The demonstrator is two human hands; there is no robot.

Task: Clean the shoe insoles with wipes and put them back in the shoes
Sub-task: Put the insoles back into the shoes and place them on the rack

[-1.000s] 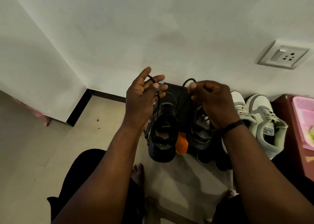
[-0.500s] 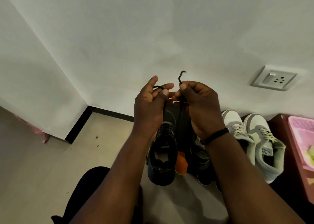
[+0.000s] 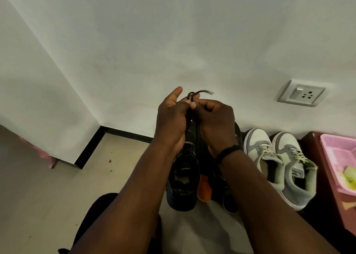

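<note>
Both hands are raised in front of the wall, fingertips meeting. Your left hand point(image 3: 171, 122) and right hand point(image 3: 215, 122) each pinch the black lace point(image 3: 194, 95), whose loop and frayed tip stand above the fingers; its two strands run down between the palms to the black shoe point(image 3: 183, 178) on the floor point(image 3: 48, 205). A second black shoe point(image 3: 229, 205) lies just beside it, mostly under your right forearm.

The step in hand appears to be tying or loosening the lace. Keep the strands taut and apart, and work the loop with the fingertips rather than pulling on the shoe.

An orange strip point(image 3: 204, 190) shows between the two black shoes. It may be an insole, but this cannot be confirmed. No wipe can be identified; the pale green item in the pink basket point(image 3: 335, 157), cut off at the right edge, is too blurred to name. Whether either black shoe holds its insole is hidden. The grey sneakers point(image 3: 279, 161) stand against the wall, near the basket.
</note>
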